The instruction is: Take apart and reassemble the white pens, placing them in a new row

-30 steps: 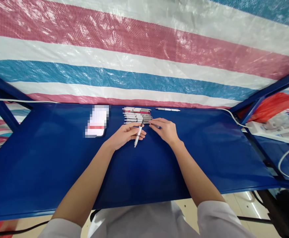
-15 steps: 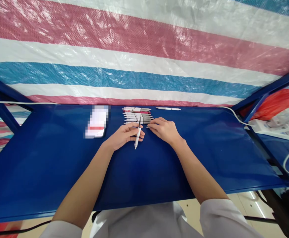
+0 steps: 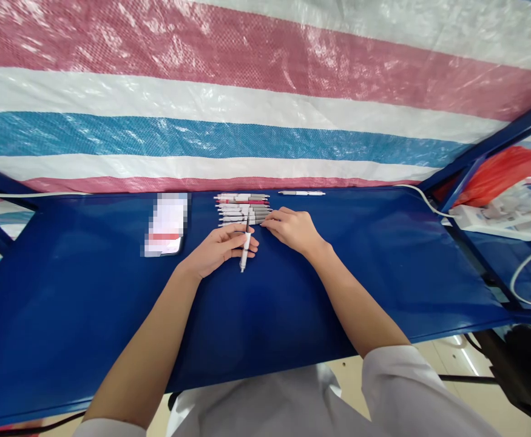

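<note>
My left hand (image 3: 217,250) is closed on a white pen (image 3: 246,250), held between thumb and fingers. The pen stands nearly upright in view, its thin dark refill bared at the far end. A row of several white pens (image 3: 240,213) with grey grips, one of them red, lies just beyond on the table. My right hand (image 3: 292,230) has its thumb and fingers pinched together at the right end of this row. Whatever lies between those fingertips is too small and hidden to make out.
A single pen (image 3: 301,193) lies at the back edge of the blue table (image 3: 110,315). Left of the row is a phone (image 3: 167,224) with a blurred screen. A striped sheet (image 3: 247,91) hangs behind. White cable (image 3: 431,208) and a red bag (image 3: 504,173) are at right.
The view has shifted slightly, so everything sits further left. My right hand has moved a little forward, closer to the row's right end. My left hand keeps its grip on the pen.
</note>
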`<state>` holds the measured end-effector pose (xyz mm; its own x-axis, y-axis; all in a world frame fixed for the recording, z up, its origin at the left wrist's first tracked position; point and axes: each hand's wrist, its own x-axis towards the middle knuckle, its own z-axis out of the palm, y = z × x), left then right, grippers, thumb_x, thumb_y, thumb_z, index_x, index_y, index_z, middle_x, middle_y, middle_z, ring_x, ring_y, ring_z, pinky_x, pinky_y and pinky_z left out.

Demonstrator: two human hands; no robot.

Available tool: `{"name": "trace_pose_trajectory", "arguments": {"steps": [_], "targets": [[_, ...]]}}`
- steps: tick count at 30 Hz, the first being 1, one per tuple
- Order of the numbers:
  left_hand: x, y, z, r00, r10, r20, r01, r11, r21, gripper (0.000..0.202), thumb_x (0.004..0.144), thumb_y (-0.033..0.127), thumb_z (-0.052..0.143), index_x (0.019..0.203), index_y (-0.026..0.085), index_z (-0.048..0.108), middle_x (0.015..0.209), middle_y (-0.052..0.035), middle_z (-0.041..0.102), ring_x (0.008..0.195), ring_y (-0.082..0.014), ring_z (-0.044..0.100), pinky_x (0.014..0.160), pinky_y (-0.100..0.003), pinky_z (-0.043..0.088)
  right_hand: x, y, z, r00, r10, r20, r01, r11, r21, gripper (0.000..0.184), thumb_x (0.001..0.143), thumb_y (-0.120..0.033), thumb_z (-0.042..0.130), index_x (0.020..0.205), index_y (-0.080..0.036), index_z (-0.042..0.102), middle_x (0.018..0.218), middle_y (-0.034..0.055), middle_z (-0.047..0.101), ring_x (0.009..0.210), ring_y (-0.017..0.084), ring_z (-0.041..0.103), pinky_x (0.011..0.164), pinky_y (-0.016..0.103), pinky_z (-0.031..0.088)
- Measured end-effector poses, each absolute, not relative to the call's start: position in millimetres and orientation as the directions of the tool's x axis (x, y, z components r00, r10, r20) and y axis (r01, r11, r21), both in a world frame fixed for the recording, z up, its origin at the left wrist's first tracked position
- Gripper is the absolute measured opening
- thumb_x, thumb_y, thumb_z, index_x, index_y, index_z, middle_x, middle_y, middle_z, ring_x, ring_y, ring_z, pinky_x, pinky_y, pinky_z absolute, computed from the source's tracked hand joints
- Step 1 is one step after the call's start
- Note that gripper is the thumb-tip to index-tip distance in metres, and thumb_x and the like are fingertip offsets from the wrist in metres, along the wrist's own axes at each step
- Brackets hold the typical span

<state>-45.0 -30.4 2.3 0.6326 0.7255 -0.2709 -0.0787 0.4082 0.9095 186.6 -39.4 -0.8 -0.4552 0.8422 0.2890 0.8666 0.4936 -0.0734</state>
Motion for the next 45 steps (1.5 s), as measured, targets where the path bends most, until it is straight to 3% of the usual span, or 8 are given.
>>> {"name": "trace_pose_trajectory", "arguments": {"steps": [7,10,14,17,20,23,30,45], "targets": [[-45.0,-31.5,1.5,0.623,0.737,-0.265,-0.084,0.399,0.913,0.033,0.083,0.033,0.074,0.111,0.018,0.066,0.096,-0.0092,0.074,0.089,-0.0232,0.071,0.088,-0.043,0.055,183.9,-45.3,1.1,-0.444,0.843,0.302,0.868,0.488,-0.087,0.035,0.099,-0.021,0.040,0.109,-0.029,0.072,0.111,-0.0012,0.075,0.093,0.016,0.064,0.055,0.027,0.035],[-44.3,-32.4,3.1,0.607,0.750,-0.263,-0.085,0.390,0.917,0.033,0.082,0.033,0.074,0.110,0.018,0.066,0.094,-0.0086,0.074,0.087,-0.0228,0.071,0.087,-0.042,0.055,182.9,-48.4,1.5,-0.395,0.859,0.326,0.862,0.469,-0.191,0.031,0.097,-0.024,0.044,0.109,-0.029,0.072,0.113,-0.0005,0.074,0.097,0.017,0.066,0.060,0.026,0.043],[-42.8,-32.4,5.9,0.575,0.786,-0.226,-0.088,0.334,0.939,0.033,0.082,0.035,0.074,0.111,0.019,0.066,0.093,-0.0070,0.073,0.086,-0.0219,0.071,0.085,-0.041,0.056,177.5,-48.9,3.4,-0.148,0.918,0.367,0.654,0.369,-0.660,0.022,0.090,-0.030,0.058,0.107,-0.027,0.073,0.113,0.0019,0.074,0.100,0.019,0.069,0.081,0.029,0.054],[-39.5,-32.4,9.9,0.550,0.814,-0.190,-0.065,0.268,0.961,0.034,0.082,0.037,0.073,0.110,0.020,0.066,0.092,-0.0059,0.072,0.082,-0.0194,0.069,0.081,-0.038,0.056,170.2,-48.4,5.2,0.083,0.972,0.218,0.123,0.208,-0.971,0.022,0.079,-0.034,0.072,0.099,-0.025,0.075,0.100,0.0017,0.077,0.092,0.020,0.073,0.086,0.033,0.058],[-33.7,-33.8,13.3,0.518,0.842,-0.152,-0.021,0.190,0.982,0.036,0.082,0.039,0.073,0.110,0.018,0.066,0.091,-0.0061,0.072,0.077,-0.0177,0.068,0.073,-0.034,0.055,160.7,-50.2,5.2,0.176,0.984,-0.012,-0.271,0.037,-0.962,0.029,0.069,-0.035,0.080,0.096,-0.023,0.075,0.095,0.0024,0.078,0.089,0.020,0.074,0.081,0.034,0.060],[-27.8,-37.0,11.8,0.441,0.894,-0.083,0.023,0.081,0.996,0.037,0.082,0.041,0.070,0.111,0.017,0.066,0.090,-0.0064,0.071,0.071,-0.0164,0.065,0.065,-0.031,0.054,150.4,-53.7,1.4,0.200,0.974,-0.110,-0.417,-0.017,-0.909,0.030,0.068,-0.035,0.081,0.094,-0.022,0.075,0.096,0.0036,0.078,0.087,0.018,0.074,0.077,0.030,0.060],[-20.3,-46.0,-1.2,0.366,0.927,0.078,0.093,-0.120,0.988,0.036,0.087,0.043,0.063,0.111,0.017,0.066,0.086,-0.0055,0.070,0.065,-0.0149,0.063,0.062,-0.029,0.053,143.8,-55.3,-10.5,0.243,0.966,-0.083,-0.435,0.032,-0.900,0.028,0.069,-0.039,0.080,0.092,-0.022,0.076,0.092,0.0028,0.078,0.085,0.017,0.074,0.074,0.027,0.061],[-20.2,-51.1,-1.7,0.328,0.945,0.003,0.171,-0.063,0.983,0.035,0.085,0.043,0.067,0.107,0.017,0.069,0.088,-0.0066,0.075,0.064,-0.0146,0.064,0.060,-0.028,0.054,145.1,-55.0,-11.1,0.251,0.967,-0.039,-0.345,0.052,-0.937,0.026,0.062,-0.038,0.084,0.079,-0.021,0.074,0.081,-0.0002,0.075,0.071,0.014,0.070,0.061,0.025,0.061]]}}
